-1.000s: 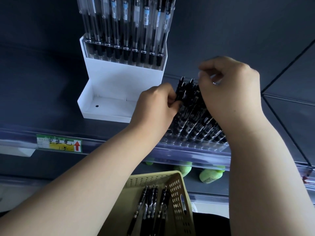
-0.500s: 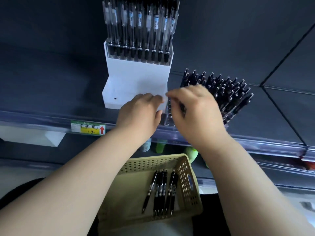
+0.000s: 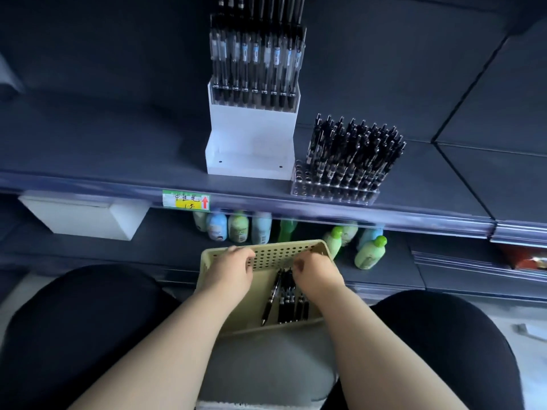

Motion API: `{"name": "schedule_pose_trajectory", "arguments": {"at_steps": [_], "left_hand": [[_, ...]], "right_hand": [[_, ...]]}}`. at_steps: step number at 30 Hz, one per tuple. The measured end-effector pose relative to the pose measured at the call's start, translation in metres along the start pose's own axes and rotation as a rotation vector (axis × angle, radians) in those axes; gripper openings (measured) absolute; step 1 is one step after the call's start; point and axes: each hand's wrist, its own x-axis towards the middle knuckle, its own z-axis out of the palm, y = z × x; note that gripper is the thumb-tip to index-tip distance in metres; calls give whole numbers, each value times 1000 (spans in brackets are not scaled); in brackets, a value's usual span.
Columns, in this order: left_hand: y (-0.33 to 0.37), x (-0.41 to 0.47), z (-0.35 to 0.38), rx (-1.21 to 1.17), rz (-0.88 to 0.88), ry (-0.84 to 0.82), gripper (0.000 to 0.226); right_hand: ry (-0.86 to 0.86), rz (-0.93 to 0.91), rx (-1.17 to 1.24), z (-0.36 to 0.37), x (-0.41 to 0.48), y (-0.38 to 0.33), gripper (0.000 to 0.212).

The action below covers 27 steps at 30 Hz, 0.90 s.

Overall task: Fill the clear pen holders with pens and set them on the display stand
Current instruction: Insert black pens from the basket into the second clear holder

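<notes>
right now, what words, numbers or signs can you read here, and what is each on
"中性笔": handwritten on the shelf-edge price tag.
"1.5": on its yellow band, beside a red up arrow.
Labels on the pens in the white stand: too small to read.
Labels on the bottles: blurred.

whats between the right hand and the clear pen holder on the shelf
In the head view, above the right hand: the basket's far wall, bottles on the lower shelf, then the upper shelf's front edge just below the holder.
</notes>
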Motion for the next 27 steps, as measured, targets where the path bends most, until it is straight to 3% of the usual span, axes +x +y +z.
{"name": "schedule_pose_trajectory", "arguments": {"at_steps": [6,12,21,27], "left_hand": [[-8,0,13,-16,-27,-71,32],[-10,8,22,38,-3,-110,34],[-15,21,71,65,-70,-310,36],[-11,34,115,-40,-129,-441,41]], "right_hand": [[-295,166,-157,40,-10,9,33],[-289,166,-257,45,-2,13,30],[-459,172,-230,74,15,18,31],[-402,258,-130,88,35,27,31]]}}
